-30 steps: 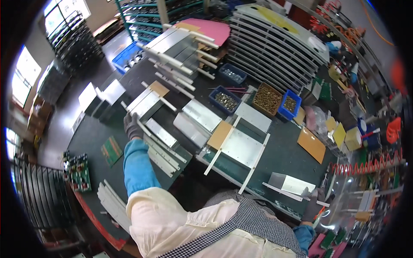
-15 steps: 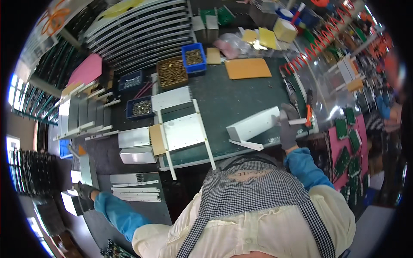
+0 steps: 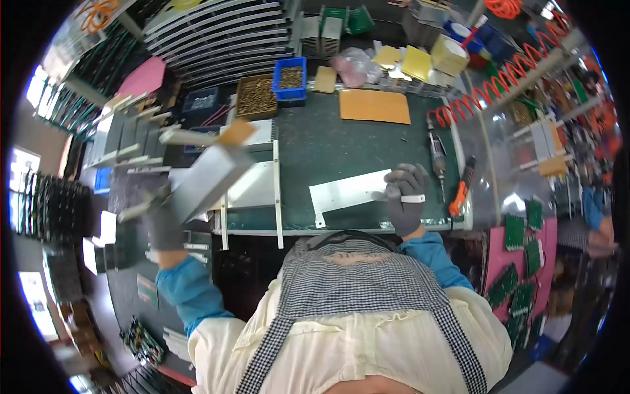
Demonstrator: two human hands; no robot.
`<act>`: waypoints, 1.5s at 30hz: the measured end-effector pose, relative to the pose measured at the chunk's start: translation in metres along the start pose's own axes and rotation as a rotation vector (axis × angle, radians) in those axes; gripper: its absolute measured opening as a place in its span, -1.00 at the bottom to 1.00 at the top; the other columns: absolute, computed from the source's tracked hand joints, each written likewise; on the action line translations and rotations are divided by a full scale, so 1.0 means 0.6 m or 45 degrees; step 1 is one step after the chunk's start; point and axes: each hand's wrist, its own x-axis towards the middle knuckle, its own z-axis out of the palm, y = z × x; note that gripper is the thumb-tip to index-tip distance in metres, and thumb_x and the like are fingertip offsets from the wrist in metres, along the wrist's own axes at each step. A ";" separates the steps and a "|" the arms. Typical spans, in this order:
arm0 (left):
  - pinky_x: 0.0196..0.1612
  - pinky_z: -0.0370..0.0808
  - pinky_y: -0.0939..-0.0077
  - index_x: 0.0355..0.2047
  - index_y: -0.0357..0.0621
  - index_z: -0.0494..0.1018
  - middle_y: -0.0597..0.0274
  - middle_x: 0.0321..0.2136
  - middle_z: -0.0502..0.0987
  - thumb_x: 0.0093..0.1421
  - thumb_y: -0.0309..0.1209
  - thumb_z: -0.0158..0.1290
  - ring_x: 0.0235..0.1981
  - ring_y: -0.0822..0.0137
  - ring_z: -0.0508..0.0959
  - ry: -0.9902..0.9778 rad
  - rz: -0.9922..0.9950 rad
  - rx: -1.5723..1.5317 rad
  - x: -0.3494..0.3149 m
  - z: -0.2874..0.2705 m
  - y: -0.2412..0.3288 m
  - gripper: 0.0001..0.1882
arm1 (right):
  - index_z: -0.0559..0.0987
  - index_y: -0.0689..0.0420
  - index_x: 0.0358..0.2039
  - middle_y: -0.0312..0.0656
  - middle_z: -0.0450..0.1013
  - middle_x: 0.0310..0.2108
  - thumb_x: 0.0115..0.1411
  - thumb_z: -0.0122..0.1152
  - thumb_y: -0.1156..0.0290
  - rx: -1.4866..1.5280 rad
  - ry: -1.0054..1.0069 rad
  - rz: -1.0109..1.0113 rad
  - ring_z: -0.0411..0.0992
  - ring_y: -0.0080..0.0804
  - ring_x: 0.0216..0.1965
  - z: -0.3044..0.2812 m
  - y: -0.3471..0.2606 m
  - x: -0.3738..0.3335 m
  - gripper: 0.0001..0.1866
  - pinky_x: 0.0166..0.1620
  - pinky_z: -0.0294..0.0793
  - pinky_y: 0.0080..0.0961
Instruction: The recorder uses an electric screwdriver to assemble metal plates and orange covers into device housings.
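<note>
While left hand (image 3: 163, 220) fingers grip a blurred metal box (image 3: 209, 178), rails (image 3: 189, 136) already on, right hand (image 3: 405, 200) fingers hold a second box (image 3: 346, 190); one strip (image 3: 320, 221) shows, fastening unclear.

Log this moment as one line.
left hand: holds metal box, blurred | right hand: grips right end of metal panel | orange-handled tool: on bench

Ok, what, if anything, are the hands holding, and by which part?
Left hand: a grey metal box, by its near left end, finger placement blurred. Right hand: a silver metal piece, by its right end.
</note>
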 end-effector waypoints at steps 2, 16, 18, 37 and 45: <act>-0.05 0.43 0.33 -0.05 -0.01 0.57 -0.07 -0.09 0.50 0.31 -0.33 -0.18 -0.11 0.06 0.55 -0.064 0.480 0.470 -0.032 0.065 0.069 -0.65 | 0.46 0.05 -0.58 -0.36 0.48 -0.44 0.09 0.16 0.33 -0.074 0.060 0.006 0.42 -0.27 -0.14 -0.010 0.007 0.002 -0.84 0.13 0.14 -0.15; -0.15 0.48 0.44 -0.30 -0.18 0.48 0.15 -0.32 0.58 0.33 -0.08 -0.05 -0.25 0.29 0.56 -0.734 -0.330 -0.905 -0.167 0.493 0.311 -0.62 | 0.47 -0.02 -0.50 -0.40 0.45 -0.35 0.09 0.17 0.22 0.044 0.052 0.006 0.40 -0.38 -0.08 -0.110 0.103 -0.021 -0.85 0.19 0.02 -0.16; -0.15 0.44 0.49 -0.39 -0.16 0.46 0.19 -0.38 0.54 0.28 0.07 -0.02 -0.29 0.33 0.50 -0.835 -0.134 -0.833 -0.170 0.501 0.325 -0.51 | 0.46 -0.01 -0.50 -0.41 0.45 -0.35 0.09 0.19 0.22 0.089 -0.046 -0.018 0.40 -0.38 -0.08 -0.113 0.108 -0.023 -0.84 0.19 0.03 -0.15; -0.08 0.39 0.45 -0.53 -0.18 0.38 0.26 -0.48 0.45 0.34 -0.03 -0.06 -0.36 0.42 0.41 -0.762 -0.221 -0.864 -0.156 0.527 0.278 -0.52 | 0.52 0.16 -0.06 -0.20 0.49 -0.22 0.14 0.21 0.22 0.902 -0.945 0.723 0.49 -0.32 -0.28 -0.190 0.229 0.116 -0.60 -0.14 0.49 -0.35; -0.32 0.34 0.56 -0.41 -0.20 0.47 0.33 -0.48 0.46 0.32 -0.04 -0.02 -0.43 0.50 0.38 -0.740 -0.216 -0.904 -0.165 0.515 0.295 -0.57 | 0.57 0.25 -0.30 0.05 0.52 -0.44 0.19 0.16 0.01 0.282 -1.034 0.683 0.51 -0.06 -0.36 -0.079 0.217 0.114 -0.54 -0.26 0.43 -0.27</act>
